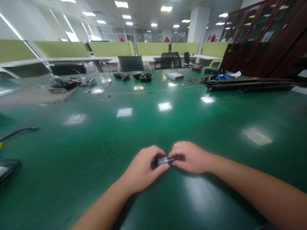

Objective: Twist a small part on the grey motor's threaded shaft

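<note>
Low in the middle of the head view, both hands meet around a small silver metal cylinder (163, 160) with a dark, thin end. My left hand (146, 166) is closed around the silver part, thumb on the near side and fingers on the far side. From the right, my right hand (189, 157) pinches the dark thin end between thumb and fingers. The piece lies roughly level, just above or on the green tabletop (107, 137); I cannot tell whether it touches. Its exact kind is too blurred to make out, and the fingers hide both ends.
Long black bars (249, 85) lie at the far right. A flat silver-white box (175, 76) and black parts (145, 77) sit along the far edge. Tangled cables and electronics (72, 82) are at far left. A black cable (19, 131) and a dark-edged device (7, 172) reach in from the left.
</note>
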Available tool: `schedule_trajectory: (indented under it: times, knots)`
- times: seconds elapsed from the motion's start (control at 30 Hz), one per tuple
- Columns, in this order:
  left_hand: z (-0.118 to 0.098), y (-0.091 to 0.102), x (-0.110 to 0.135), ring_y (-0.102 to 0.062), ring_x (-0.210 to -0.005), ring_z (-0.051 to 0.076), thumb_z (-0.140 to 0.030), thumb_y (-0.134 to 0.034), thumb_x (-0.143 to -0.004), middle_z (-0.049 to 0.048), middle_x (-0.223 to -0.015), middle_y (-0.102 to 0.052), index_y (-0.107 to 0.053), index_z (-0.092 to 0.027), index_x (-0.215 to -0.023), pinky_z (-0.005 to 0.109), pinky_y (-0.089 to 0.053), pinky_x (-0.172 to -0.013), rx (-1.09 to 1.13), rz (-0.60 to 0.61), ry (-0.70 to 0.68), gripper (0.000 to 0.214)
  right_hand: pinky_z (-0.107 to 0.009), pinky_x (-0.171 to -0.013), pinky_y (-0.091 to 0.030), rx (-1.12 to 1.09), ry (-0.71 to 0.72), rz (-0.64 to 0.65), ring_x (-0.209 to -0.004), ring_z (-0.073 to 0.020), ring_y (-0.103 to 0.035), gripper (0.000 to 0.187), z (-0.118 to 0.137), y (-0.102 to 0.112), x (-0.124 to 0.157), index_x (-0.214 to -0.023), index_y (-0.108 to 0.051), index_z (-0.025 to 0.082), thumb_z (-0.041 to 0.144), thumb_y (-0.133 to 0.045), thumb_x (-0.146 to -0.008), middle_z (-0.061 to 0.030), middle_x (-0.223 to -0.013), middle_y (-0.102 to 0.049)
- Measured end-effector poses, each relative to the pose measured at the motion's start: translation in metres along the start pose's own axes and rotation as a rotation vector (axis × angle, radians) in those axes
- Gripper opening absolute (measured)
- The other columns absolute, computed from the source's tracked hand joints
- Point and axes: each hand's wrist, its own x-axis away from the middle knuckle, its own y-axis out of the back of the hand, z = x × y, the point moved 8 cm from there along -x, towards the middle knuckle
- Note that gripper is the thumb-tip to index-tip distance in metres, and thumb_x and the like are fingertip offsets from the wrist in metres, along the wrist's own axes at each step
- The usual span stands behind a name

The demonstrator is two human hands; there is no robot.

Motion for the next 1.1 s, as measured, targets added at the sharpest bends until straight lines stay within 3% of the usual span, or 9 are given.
schedule_trajectory:
  times: [0.1,0.3,1.1]
  knots:
    - [0.0001,-0.0008,-0.0006,-0.061,-0.081,0.02,-0.038,-0.063,-0.092,0.0035,-0.091,-0.069,-0.068,-0.022,-0.1,0.032,-0.046,-0.073,-0.001,0.007,-0.008,0.019,-0.029,-0.076,-0.045,0.009,0.003,0.004,-0.081,-0.0164,-0.061,0.018,0.0005,-0.0004,0.0001,-0.101,-0.074,0.019,0.016,-0.069,-0.084,-0.003,-0.086,-0.069]
    - [0.0008,-0.0009,-0.0011,-0.062,-0.082,0.021,-0.034,-0.07,-0.085,0.003,-0.092,-0.069,-0.067,-0.022,-0.098,0.033,-0.046,-0.075,-0.01,-0.004,-0.012,0.018,-0.028,-0.076,-0.045,-0.001,-0.012,-0.004,-0.08,-0.0157,-0.061,0.02,-0.0009,0.0006,0.0001,-0.101,-0.073,0.02,0.015,-0.07,-0.082,-0.0023,-0.088,-0.069]
    - [0.0047,-0.003,-0.0004,-0.062,-0.081,0.021,-0.035,-0.072,-0.085,0.0023,-0.091,-0.068,-0.068,-0.022,-0.098,0.032,-0.045,-0.074,-0.007,-0.006,0.019,0.019,-0.029,-0.076,-0.048,-0.053,0.004,-0.015,-0.084,-0.0176,-0.063,0.017,0.0,0.0036,-0.0007,-0.099,-0.075,0.016,0.016,-0.071,-0.083,-0.0051,-0.092,-0.07]
